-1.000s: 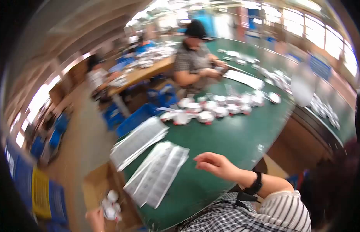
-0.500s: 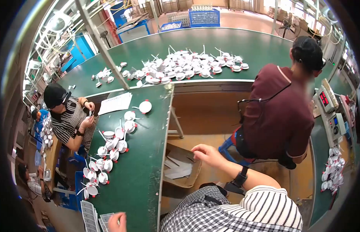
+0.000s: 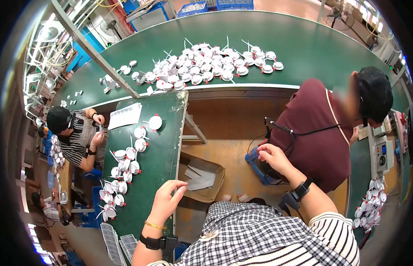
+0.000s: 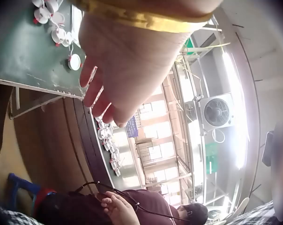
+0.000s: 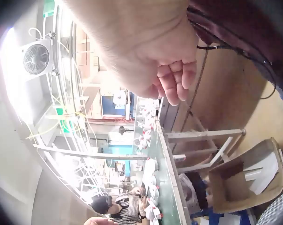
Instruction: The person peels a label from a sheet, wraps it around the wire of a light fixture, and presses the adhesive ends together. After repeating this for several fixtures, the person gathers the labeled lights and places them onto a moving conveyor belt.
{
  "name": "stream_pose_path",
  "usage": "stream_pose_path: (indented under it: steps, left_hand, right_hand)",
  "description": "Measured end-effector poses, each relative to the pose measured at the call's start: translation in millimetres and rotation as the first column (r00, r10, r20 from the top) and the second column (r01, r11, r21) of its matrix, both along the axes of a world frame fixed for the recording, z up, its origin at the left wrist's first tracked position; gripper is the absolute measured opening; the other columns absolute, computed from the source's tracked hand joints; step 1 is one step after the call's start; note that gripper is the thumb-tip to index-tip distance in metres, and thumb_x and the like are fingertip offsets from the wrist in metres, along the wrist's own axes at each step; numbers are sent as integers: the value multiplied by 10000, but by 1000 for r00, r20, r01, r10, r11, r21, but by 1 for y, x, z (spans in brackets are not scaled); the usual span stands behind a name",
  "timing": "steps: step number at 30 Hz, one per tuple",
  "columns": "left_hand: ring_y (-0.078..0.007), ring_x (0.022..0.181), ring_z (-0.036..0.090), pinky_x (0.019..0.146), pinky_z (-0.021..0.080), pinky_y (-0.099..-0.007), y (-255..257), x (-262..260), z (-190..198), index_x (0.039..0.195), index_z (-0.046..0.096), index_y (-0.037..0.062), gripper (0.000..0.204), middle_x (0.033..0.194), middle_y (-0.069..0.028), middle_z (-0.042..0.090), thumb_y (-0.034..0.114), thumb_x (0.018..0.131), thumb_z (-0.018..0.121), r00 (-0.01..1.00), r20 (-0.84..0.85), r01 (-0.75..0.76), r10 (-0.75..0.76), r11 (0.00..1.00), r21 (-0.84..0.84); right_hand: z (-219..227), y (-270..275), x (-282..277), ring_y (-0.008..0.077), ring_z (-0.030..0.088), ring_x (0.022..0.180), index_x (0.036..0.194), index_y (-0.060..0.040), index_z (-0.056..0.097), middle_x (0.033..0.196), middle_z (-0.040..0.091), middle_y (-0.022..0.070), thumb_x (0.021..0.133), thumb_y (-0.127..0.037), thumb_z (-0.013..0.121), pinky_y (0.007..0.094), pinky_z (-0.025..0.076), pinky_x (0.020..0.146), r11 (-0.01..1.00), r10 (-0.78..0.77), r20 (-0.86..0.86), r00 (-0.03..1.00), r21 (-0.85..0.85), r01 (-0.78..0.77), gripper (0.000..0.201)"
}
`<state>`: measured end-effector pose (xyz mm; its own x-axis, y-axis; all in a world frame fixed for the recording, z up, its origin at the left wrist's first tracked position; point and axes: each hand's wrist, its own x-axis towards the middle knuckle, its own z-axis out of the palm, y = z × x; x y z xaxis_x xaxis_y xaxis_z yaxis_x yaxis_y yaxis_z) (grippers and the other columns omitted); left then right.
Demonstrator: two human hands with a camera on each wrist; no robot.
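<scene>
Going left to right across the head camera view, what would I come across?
Seated worker in a black cap and striped top → white printed sheet → lone white round piece → open cardboard box → right hand → control box with a small blue display.

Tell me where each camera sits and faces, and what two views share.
Head: on the head, facing forward and down over the table; left hand, right hand and apron show.
Left wrist: on it, facing past the fingers to a maroon shirt and white fan; both hands and apron show.
Right wrist: on it, facing past the fingers to a cardboard box; right hand, part of the left and apron show.
Head and right wrist share the box.
</scene>
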<state>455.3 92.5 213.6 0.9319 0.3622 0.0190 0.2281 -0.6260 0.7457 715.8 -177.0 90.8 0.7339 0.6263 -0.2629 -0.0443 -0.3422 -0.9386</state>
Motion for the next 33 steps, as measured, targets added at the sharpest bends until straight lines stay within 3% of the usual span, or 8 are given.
stream_pose_path:
  steps: [4,8,13,19,23,29,31,33]
  left_hand:
    - [-217,872,618,791,477,-304,16,24,-10,961,656,19,136,920,-95,649,100,866,601,999,-33,-2,0,999,-54]
    - [-203,870,618,792,478,-301,39,33,-13,968,654,16,142,926,-96,648,100,863,608,998,57,34,-30,997,-64]
    - [-236,909,626,814,480,-317,82,47,-20,1012,642,9,201,962,-109,647,137,856,629,995,104,-9,15,998,-57]
    - [-183,873,629,786,495,-295,132,79,-49,1051,629,10,226,964,-101,634,114,851,645,979,106,-147,173,964,-219]
    - [-166,859,627,771,499,-283,155,105,-69,1063,621,13,241,975,-91,636,130,855,648,970,53,-212,237,932,-294]
    - [-172,902,625,799,498,-289,200,189,-107,1091,601,-1,280,1022,-107,629,152,863,650,962,-24,-260,273,880,-398]
    - [-175,905,621,802,498,-289,217,236,-127,1099,596,0,292,1032,-109,623,157,860,654,960,-51,-271,277,859,-434]
    - [-187,895,616,784,502,-293,230,295,-139,1101,594,1,318,1036,-114,608,180,849,672,968,-65,-247,241,881,-403]
  right_hand:
    - [-18,9,15,138,644,813,1100,29,579,904,668,91,900,-121,552,278,510,740,1000,-2,16,1000,-13,3,252]
    - [6,57,31,140,645,808,1093,23,585,888,671,89,881,-148,588,284,510,734,999,-1,11,1000,-47,1,272]
    - [20,133,75,119,613,791,1107,9,566,868,648,62,858,-153,615,276,495,713,991,125,254,959,-87,-106,301]
    - [37,200,139,252,640,813,1136,-3,543,845,655,110,819,-196,649,356,500,750,992,101,451,887,-116,-54,386]
    - [21,214,194,328,568,1043,1259,-29,457,1093,592,167,742,-129,691,398,473,872,935,250,678,691,-354,9,576]
    - [-37,197,296,317,438,1226,1330,-75,400,1293,473,136,655,-96,744,424,446,924,756,520,705,483,-643,124,758]
    - [-41,211,317,329,367,1297,1374,-104,372,1364,419,119,611,-211,806,442,398,978,735,610,656,444,-678,-7,884]
    - [-46,232,334,325,364,1300,1362,-133,402,1364,417,119,621,-251,808,449,384,991,748,651,664,368,-644,-161,853]
